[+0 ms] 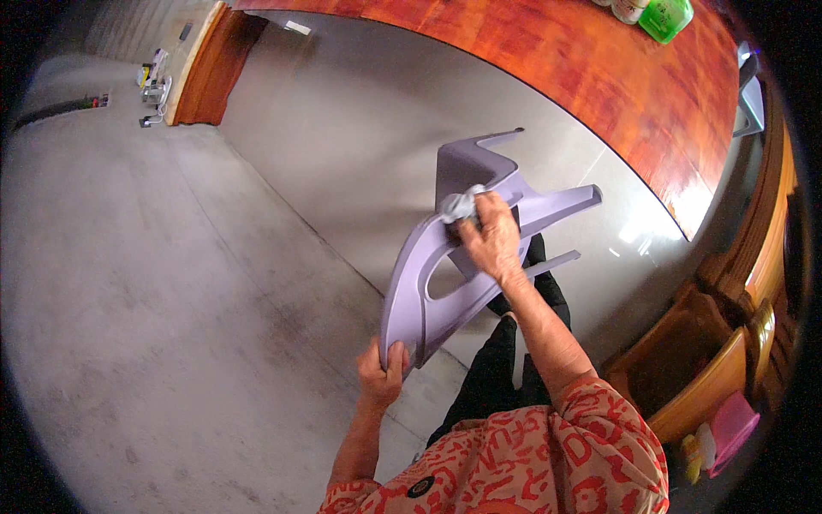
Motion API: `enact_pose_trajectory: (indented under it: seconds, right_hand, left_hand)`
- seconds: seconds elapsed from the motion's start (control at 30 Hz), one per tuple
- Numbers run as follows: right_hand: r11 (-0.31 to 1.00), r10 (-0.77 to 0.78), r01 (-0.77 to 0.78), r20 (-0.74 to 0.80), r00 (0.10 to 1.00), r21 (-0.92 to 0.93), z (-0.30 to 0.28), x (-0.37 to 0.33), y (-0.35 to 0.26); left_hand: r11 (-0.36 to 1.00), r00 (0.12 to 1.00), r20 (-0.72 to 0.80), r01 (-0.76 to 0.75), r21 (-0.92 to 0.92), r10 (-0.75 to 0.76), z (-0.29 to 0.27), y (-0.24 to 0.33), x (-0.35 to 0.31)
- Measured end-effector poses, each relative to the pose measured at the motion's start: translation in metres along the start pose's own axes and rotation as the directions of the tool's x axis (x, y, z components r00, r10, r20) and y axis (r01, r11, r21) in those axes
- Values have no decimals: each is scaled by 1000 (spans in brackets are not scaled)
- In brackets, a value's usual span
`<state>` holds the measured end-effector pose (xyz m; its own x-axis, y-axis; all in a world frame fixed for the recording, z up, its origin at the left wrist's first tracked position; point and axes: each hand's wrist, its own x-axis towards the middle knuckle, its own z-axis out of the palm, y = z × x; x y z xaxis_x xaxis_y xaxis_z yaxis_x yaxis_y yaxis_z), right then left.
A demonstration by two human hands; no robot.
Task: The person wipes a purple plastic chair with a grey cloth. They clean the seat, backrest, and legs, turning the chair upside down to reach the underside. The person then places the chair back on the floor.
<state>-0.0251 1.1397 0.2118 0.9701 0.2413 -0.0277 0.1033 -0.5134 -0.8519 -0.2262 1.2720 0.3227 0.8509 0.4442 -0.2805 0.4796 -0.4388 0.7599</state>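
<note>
A light purple plastic chair [407, 278] is tipped on its side in front of me, its legs pointing up and to the right. My left hand [383, 373] is closed round the lower end of its backrest, thumb on top. In my right hand [494, 236] is a crumpled grey cloth [462, 206], pressed against the chair near where the backrest meets the seat. Part of the cloth is hidden beneath the fingers. The chair's far side is out of sight.
A glossy red-brown wooden table [556, 68] stands ahead to the right, with a green container [666, 19] on it. A wooden drawer-like box [685, 360] and a pink item [734, 428] are at right. A power strip [154, 92] lies far left on the grey floor [171, 300].
</note>
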Motion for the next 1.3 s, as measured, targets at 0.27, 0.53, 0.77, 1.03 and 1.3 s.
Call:
enact_pose_trajectory:
  seconds: [0.27,0.53,0.77,1.03,1.3]
  right_hand:
    - [893,-301,264,50,952,364,-26,-9,-38]
    - [987,-130,154,326,936,-47,-2,1,9]
    - [968,-38,126,368,929,-218,21,3,78]
    - [968,-28,127,412,911,-217,24,-8,78]
    - [955,-57,191,490,870,-229,28,-32,77]
  left_hand:
    - [992,999,26,18,122,-21,-12,-17,-13]
    - [977,979,65,186,105,-193,-39,-72,-32]
    - [894,919,39,390,-219,-392,-35,-38,-18]
    - [917,924,-16,382,116,-383,-28,-31,9]
    - [639,978,64,81,765,-201,9,-21,32]
